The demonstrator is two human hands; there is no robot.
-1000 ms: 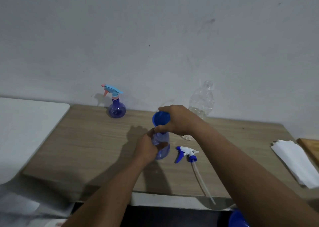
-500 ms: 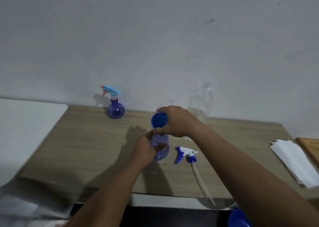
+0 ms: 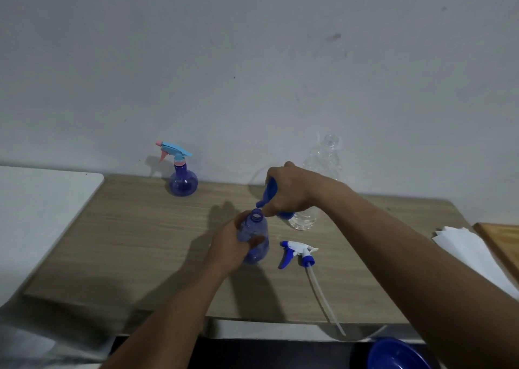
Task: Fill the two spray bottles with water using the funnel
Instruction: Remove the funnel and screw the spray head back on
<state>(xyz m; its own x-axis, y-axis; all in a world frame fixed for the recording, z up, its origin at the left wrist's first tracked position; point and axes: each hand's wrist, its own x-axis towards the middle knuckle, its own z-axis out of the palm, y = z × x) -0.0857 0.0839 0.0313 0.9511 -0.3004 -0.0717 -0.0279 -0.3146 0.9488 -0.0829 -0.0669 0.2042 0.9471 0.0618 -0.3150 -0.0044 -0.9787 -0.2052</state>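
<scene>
Funnel [image 3: 270,191] now lifted off bottle [image 3: 255,238], gripped by right fingers [image 3: 283,206].

A plain, domestic-looking room: a wood-grain table [image 3: 140,242] against a bare, scuffed white wall [image 3: 252,60].

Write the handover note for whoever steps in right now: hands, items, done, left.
Left hand grips the open spray bottle, upright on the table.
Right hand holds the blue funnel tilted, its spout just above the bottle's neck, not seated.
The spray head lies on the table to the right; the clear water bottle stands behind the right hand.
Done: that head is off; water level unclear.
Left: seat funnel, pour, recap; then the second spray bottle, capped at the back.
</scene>
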